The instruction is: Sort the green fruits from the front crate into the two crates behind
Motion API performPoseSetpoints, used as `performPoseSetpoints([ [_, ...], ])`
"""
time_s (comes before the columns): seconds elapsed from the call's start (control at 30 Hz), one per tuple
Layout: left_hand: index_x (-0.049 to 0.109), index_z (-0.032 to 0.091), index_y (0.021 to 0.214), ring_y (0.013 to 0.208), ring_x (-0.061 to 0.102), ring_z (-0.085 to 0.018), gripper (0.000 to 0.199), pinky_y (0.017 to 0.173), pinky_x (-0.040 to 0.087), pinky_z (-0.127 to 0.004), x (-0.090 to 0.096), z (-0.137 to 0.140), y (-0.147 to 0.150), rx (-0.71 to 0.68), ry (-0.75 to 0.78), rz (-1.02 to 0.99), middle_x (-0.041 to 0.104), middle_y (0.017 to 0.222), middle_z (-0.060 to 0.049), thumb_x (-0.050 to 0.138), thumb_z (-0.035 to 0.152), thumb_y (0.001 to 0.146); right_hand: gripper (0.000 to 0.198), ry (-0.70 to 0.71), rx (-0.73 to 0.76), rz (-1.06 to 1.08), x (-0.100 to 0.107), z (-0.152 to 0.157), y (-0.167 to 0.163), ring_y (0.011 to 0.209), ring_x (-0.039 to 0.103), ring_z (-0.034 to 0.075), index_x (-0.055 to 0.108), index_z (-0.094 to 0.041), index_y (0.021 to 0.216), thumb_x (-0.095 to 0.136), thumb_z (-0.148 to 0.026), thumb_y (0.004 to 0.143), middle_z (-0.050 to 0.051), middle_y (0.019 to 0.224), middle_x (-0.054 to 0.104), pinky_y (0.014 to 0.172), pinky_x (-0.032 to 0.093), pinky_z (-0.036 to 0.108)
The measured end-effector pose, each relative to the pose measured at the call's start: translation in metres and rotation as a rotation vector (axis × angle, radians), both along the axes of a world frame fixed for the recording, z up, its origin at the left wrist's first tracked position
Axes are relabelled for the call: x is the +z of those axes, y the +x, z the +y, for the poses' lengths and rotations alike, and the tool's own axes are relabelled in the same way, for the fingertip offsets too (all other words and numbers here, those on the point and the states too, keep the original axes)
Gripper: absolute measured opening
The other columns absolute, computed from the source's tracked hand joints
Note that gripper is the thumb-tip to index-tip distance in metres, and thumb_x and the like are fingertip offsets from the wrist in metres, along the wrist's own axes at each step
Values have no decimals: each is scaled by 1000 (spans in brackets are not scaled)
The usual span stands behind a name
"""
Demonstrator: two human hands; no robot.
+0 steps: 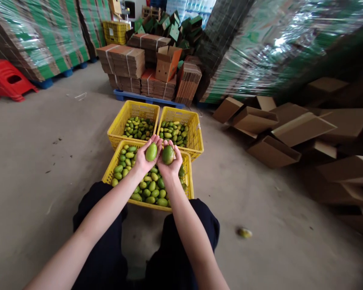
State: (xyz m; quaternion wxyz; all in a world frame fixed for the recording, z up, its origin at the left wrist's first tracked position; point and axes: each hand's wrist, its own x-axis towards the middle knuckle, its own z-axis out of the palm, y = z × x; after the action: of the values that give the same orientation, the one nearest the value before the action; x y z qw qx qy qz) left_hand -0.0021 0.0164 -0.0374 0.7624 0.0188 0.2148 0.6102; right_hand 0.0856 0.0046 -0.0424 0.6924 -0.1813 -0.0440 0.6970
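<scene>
I have the left hand (pixel 142 161) cupped around a light fruit (pixel 151 152) and the right hand (pixel 171 169) cupped around a dark fruit (pixel 168 155), both above the near crate (pixel 187 165). Two far crates (pixel 196 135) stand beyond that crate; cartons (pixel 302 129) lie to its right.

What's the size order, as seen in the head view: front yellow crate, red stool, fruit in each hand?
1. Front yellow crate
2. Red stool, cut off by the frame edge
3. Left fruit in the left hand and right fruit in the right hand: too alike to rank
</scene>
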Motion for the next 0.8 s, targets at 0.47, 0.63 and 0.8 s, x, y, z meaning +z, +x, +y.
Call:
performPoseSetpoints([
  [0.47,69,14,114,82,73,-11,31,82,56,-21,2,1,-2,25,-33,-21,76,88,-4,46,16,93,7,-29,6,-67,-3,3,-3,89,67,12,66,-21,80,60,-17,79,-1,81,71,98,51,25],
  [0.63,68,11,104,88,72,-17,29,81,59,-27,0,6,-8,14,-22,50,74,87,-9,44,21,91,5,-63,11,-102,-4,6,9,85,68,14,64,-22,76,66,-19,74,-3,74,69,86,55,28],
  [0.8,66,18,85,61,66,-9,23,57,54,-16,-21,-15,-11,-319,-26,722,65,68,-2,44,10,86,15,-139,-9,-273,-4,-4,46,67,64,10,60,-22,71,73,-20,64,-6,68,66,59,51,19],
])
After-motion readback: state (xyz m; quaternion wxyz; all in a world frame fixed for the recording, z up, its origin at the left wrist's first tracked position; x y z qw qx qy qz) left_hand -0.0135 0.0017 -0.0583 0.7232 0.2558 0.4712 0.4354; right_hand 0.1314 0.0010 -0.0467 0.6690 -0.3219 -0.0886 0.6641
